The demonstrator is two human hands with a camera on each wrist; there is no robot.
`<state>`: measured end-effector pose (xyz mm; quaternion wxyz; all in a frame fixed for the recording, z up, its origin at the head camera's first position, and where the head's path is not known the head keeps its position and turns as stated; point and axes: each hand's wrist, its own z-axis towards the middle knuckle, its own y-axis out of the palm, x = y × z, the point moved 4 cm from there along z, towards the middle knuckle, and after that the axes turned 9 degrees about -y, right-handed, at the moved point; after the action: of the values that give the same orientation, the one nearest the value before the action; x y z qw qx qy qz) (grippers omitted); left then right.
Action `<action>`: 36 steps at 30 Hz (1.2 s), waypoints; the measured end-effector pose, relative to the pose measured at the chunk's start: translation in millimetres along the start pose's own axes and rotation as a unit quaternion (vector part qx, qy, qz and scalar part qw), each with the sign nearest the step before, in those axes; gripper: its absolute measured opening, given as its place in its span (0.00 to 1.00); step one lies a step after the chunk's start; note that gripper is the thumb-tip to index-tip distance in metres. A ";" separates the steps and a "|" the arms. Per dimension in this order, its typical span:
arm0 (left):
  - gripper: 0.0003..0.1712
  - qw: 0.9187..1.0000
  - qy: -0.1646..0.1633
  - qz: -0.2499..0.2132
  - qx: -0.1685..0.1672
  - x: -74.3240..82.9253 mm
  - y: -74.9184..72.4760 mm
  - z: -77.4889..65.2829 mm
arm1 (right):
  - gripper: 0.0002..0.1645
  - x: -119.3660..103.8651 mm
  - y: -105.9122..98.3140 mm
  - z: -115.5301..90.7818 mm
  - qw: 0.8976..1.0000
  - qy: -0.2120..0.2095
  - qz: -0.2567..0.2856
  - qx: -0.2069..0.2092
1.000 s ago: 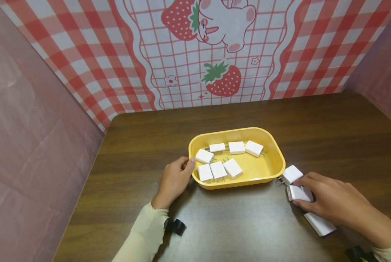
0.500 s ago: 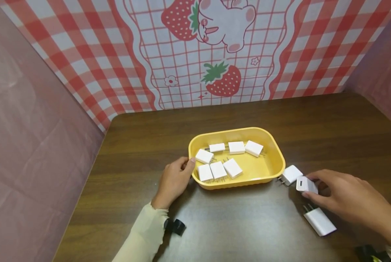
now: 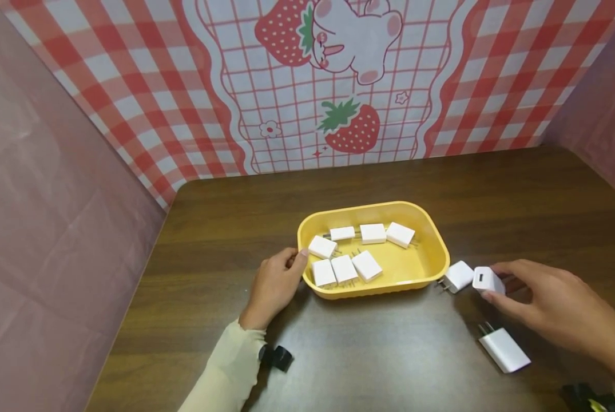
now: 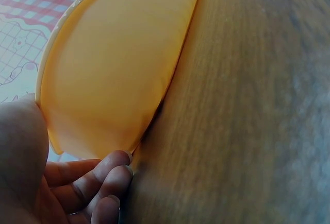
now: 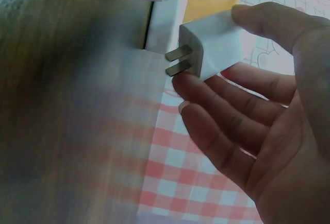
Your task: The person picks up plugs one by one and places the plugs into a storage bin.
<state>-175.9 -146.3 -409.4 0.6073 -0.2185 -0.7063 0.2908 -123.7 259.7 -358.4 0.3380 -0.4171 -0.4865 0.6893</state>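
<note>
My right hand pinches a white USB wall charger between thumb and fingers, right of the bin. In the head view its USB port faces left; in the right wrist view its two flat metal prongs show. Just left of it on the table lies another white charger, prongs towards the bin. A third charger lies below, nearer the front. My left hand grips the left end of a yellow plastic bin, thumb at the rim, fingers curled against its outer wall near the base.
Inside the bin, several white chargers lie in two rough rows, mostly left and centre. All stands on a dark wooden table. A red-checked strawberry cloth hangs behind, and a pink sheet covers the left side.
My right hand has drawn the pinched charger slightly up and right, away from the other two, and turned it so its port shows. The left hand and the bin have stayed in place.
</note>
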 end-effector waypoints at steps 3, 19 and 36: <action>0.24 1.000 -0.001 -0.003 -0.002 0.2 0.3 -0.2 | 0.33 0.2 -1.4 1.2 1.000 0.009 0.008 -0.004; 0.24 1.000 -0.004 0.000 -0.001 0.5 0.6 0.3 | 0.33 -11.4 -12.5 13.5 0.998 -0.029 0.004 0.053; 0.24 1.000 0.006 -0.009 0.001 0.4 0.3 0.3 | 0.31 -21.5 -14.3 29.2 0.995 -0.042 0.038 0.087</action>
<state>-176.3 -145.8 -409.3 0.6141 -0.2137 -0.7044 0.2847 -140.2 233.9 -334.3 0.3257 -0.3752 -0.4225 0.7581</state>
